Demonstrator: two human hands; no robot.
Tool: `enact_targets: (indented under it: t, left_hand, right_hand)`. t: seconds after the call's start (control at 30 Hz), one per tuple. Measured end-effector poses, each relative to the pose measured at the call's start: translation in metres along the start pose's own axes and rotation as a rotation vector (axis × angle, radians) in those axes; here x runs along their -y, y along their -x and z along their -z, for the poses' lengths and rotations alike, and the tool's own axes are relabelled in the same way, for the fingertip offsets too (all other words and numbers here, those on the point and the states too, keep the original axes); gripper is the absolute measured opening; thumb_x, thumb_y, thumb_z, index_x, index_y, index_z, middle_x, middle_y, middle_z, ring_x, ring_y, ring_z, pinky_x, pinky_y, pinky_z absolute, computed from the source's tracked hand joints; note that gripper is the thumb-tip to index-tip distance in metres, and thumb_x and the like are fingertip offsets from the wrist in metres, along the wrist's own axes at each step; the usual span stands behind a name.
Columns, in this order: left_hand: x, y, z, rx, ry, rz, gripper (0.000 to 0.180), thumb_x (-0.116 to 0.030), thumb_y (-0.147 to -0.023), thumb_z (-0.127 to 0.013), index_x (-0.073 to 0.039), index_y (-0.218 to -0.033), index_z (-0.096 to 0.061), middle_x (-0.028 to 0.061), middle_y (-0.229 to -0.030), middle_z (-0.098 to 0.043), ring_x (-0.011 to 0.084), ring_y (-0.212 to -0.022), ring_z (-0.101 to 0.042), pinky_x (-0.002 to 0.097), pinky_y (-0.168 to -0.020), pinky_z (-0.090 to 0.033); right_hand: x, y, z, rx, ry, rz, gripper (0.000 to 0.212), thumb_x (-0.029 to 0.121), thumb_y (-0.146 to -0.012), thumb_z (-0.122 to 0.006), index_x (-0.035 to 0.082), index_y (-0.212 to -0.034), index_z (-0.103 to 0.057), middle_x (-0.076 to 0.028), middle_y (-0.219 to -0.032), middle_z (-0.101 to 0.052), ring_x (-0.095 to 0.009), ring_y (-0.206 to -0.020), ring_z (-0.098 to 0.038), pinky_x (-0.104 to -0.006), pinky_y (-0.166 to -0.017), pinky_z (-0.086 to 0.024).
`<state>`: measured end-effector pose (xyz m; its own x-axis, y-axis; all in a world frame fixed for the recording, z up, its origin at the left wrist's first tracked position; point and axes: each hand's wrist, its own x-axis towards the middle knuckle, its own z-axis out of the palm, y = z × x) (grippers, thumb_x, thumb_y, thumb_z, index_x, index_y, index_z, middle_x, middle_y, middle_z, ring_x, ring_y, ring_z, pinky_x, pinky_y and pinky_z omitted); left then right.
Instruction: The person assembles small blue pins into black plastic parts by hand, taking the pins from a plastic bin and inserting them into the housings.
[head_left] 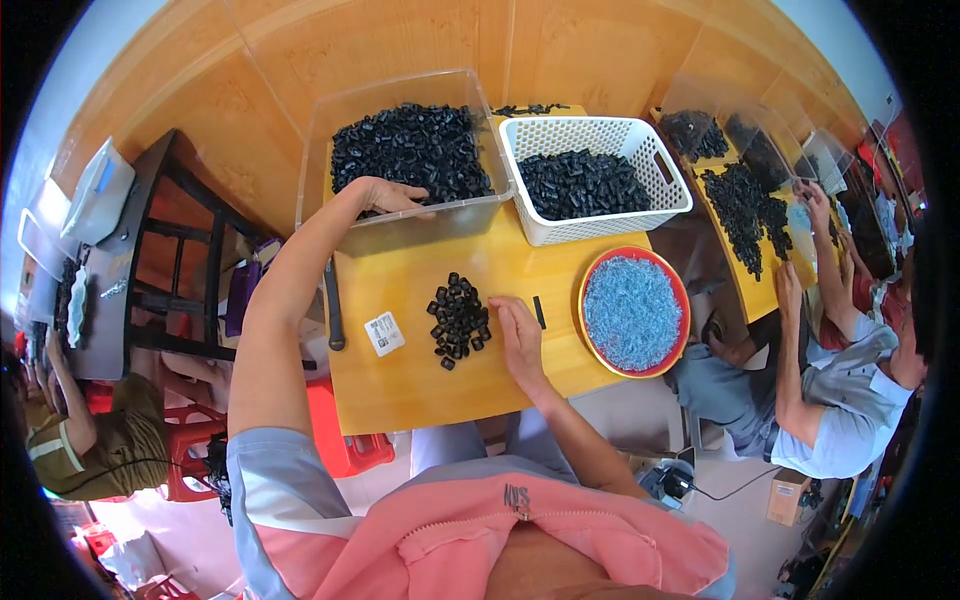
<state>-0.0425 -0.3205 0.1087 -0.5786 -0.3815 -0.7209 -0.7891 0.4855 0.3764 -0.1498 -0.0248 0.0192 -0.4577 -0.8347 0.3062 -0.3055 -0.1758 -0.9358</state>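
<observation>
My left hand [393,196] reaches over the near wall of a clear plastic bin [400,232] at the back of the table. Its fingers stretch out over a heap of small black plastic parts [410,145], and the bin wall partly covers the hand. On the tabletop in front of me lies a small pile of black ring-like parts [458,320]. Just right of that pile, my right hand [520,340] rests with its fingers curled together. Whatever those fingers may hold is hidden. A short black strip [540,312] lies beside this hand.
A white perforated basket [590,228] of black parts stands right of the bin. Nearer is a red-rimmed bowl [683,312] filled with bluish strands. A white label [384,334] and a black-handled tool [335,320] lie left. Other people work at tables on both sides.
</observation>
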Motion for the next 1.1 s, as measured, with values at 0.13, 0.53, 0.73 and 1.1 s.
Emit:
enact_targets:
  t: [0.13,0.53,0.73,1.1]
  left_hand:
    - [0.026,-0.021,-0.002,0.100,0.266,-0.023,0.083,-0.060,-0.073,-0.059,-0.009,-0.133,-0.034,0.0114,-0.132,-0.039,0.0222,-0.122,-0.034,0.0354,-0.098,-0.031]
    - [0.016,0.004,0.021,-0.282,0.808,-0.086,0.028,-0.035,-0.085,-0.050,-0.011,-0.072,-0.055,-0.0010,-0.062,-0.055,0.0055,-0.042,-0.044,0.0180,-0.030,-0.024]
    - [0.025,0.024,0.025,-0.383,1.099,-0.145,0.023,-0.034,-0.086,-0.049,-0.012,-0.078,-0.051,-0.0014,-0.064,-0.050,0.0045,-0.043,-0.041,0.0147,-0.029,-0.022]
    - [-0.008,0.115,0.003,-0.434,1.121,-0.342,0.026,-0.033,-0.087,-0.047,-0.010,-0.077,-0.050,0.0001,-0.062,-0.050,0.0041,-0.040,-0.039,0.0156,-0.028,-0.022]
  right_hand:
    - [0.006,0.001,0.000,0.050,-0.023,-0.089,0.021,0.009,-0.090,-0.041,-0.005,-0.095,-0.056,-0.012,-0.092,-0.057,-0.021,-0.088,-0.056,-0.0266,-0.079,-0.042]
    - [0.006,-0.002,0.000,0.039,0.005,-0.018,0.018,0.008,-0.089,-0.043,-0.004,-0.091,-0.056,-0.014,-0.088,-0.057,-0.023,-0.082,-0.056,-0.0277,-0.074,-0.042]
    - [0.007,0.002,-0.002,0.023,0.025,-0.008,0.020,0.009,-0.089,-0.043,-0.005,-0.090,-0.057,-0.013,-0.086,-0.057,-0.023,-0.079,-0.056,-0.0278,-0.072,-0.042]
    - [-0.005,0.000,-0.002,-0.022,0.016,0.092,0.019,0.008,-0.088,-0.043,-0.006,-0.085,-0.056,-0.017,-0.081,-0.055,-0.028,-0.074,-0.055,-0.0322,-0.067,-0.043]
